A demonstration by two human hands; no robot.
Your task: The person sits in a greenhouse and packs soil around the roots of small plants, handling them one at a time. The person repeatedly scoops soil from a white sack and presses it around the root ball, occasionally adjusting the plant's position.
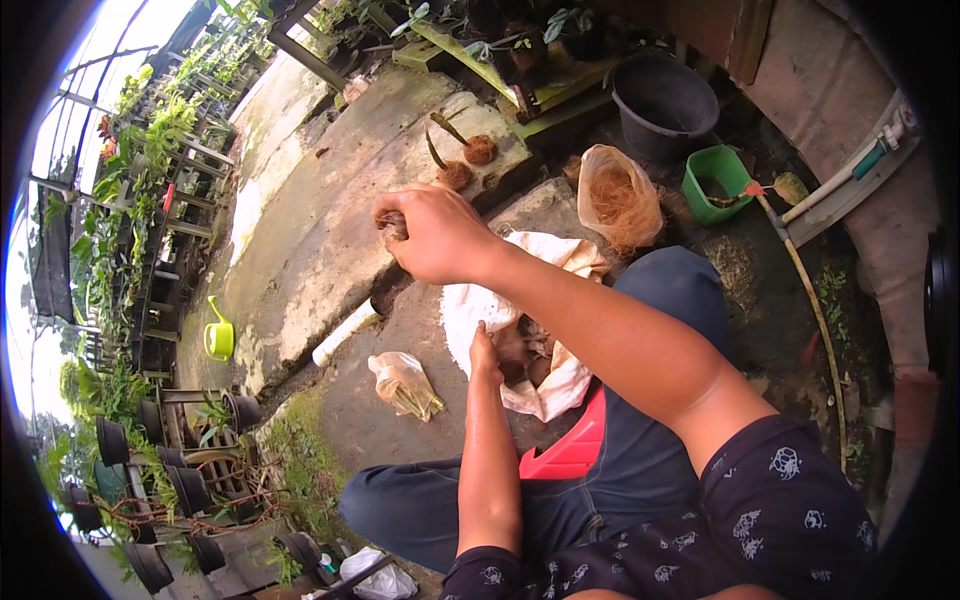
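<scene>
My right hand (442, 232) is closed around a small brownish clump, too covered by the fingers to name, and is stretched out over the concrete slab. At the rim of a white woven sack (465, 307) is my left hand (486, 352), its thumb up and most of its fingers hidden. Inside the sack lie brown, dry-looking pieces. Beyond my right hand, two fibre-wrapped balls (480, 150) with green leaves rest on the slab. A clear plastic bag (611, 195) is full of orange-brown fibre. Left of the sack lies another plastic bag (397, 379) with green stems in it.
A black bucket (660, 105) and a green square pot (712, 184) stand at the upper right, near a hose (814, 307). A white pipe (346, 332) lies along the slab edge. Farther left are a yellow-green watering can (219, 339) and racks of potted plants. Red plastic (574, 442) shows between my legs.
</scene>
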